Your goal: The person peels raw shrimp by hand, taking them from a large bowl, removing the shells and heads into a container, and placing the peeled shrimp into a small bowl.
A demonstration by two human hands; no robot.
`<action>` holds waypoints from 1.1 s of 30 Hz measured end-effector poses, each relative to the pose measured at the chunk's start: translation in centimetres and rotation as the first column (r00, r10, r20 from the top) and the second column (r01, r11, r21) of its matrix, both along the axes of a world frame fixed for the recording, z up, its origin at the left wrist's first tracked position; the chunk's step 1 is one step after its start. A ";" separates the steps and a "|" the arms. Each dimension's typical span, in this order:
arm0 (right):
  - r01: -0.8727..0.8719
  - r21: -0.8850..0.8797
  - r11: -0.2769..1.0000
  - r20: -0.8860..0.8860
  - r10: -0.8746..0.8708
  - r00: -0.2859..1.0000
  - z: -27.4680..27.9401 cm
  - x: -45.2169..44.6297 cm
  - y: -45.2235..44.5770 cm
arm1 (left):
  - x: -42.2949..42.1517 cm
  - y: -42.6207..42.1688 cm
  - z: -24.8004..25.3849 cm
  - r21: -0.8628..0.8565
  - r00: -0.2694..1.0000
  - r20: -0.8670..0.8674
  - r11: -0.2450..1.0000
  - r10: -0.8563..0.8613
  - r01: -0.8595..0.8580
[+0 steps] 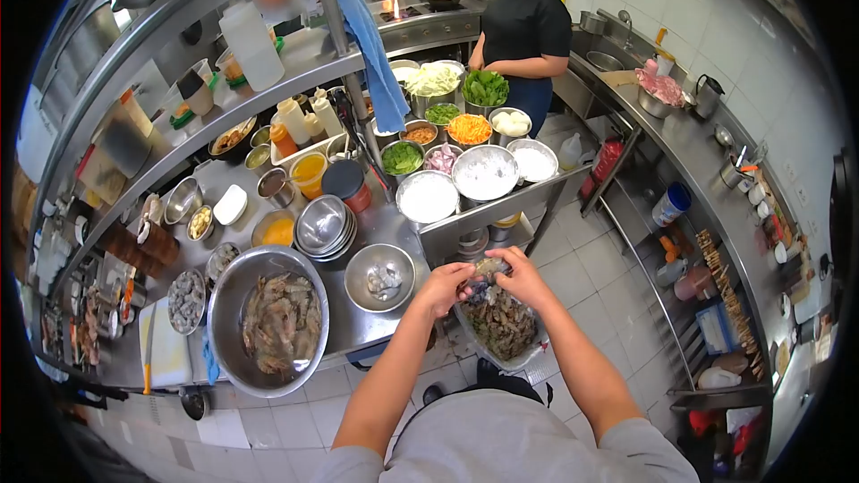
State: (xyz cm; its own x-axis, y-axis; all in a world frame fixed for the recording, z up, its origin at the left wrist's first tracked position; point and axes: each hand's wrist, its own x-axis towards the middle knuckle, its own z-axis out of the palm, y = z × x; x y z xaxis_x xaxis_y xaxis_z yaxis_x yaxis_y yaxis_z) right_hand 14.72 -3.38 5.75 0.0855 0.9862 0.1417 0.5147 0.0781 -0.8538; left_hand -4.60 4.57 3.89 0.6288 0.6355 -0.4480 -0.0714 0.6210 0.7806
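My left hand (pixel 445 288) and my right hand (pixel 519 275) are close together, fingers closed on a greyish shrimp (pixel 489 267) between them. Directly below is a container (pixel 534 353) filled with dark shrimp shells and scraps (pixel 503 326). On the counter to the left, a steel bowl (pixel 407 268) holds a few peeled shrimp (pixel 385 281). Farther left stands a large steel basin (pixel 222 340) of whole shrimp (pixel 281 317) in liquid. Another bowl of peeled shrimp (pixel 187 300) is beyond it.
Stacked bowls (pixel 324 225) and sauce containers stand behind the basin. A cutting board (pixel 170 349) with a knife (pixel 148 349) lies far left. Ingredient pans (pixel 428 197) line the counter ahead, with a co-worker (pixel 528 36) behind them. Shelving (pixel 644 250) is at right.
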 end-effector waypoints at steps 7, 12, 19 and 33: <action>-0.135 0.154 0.979 0.312 0.081 0.947 0.2 -1.0 0.0 | -0.2 0.4 0.5 0.080 0.989 -0.110 0.990 -0.103 0.112; -0.201 0.146 0.969 0.481 0.108 0.870 -1.5 -1.5 0.0 | -0.2 0.4 -0.6 0.048 0.969 -0.197 0.986 -0.147 0.160; -0.189 0.049 0.981 0.613 0.120 0.781 -1.5 -2.2 0.7 | 0.6 1.2 -2.4 -0.056 0.966 -0.237 0.994 -0.103 0.092; 0.059 -0.009 0.998 0.189 -0.057 0.980 -4.3 -1.0 2.1 | 0.9 0.5 -0.8 0.080 0.949 -0.286 0.984 -0.131 0.160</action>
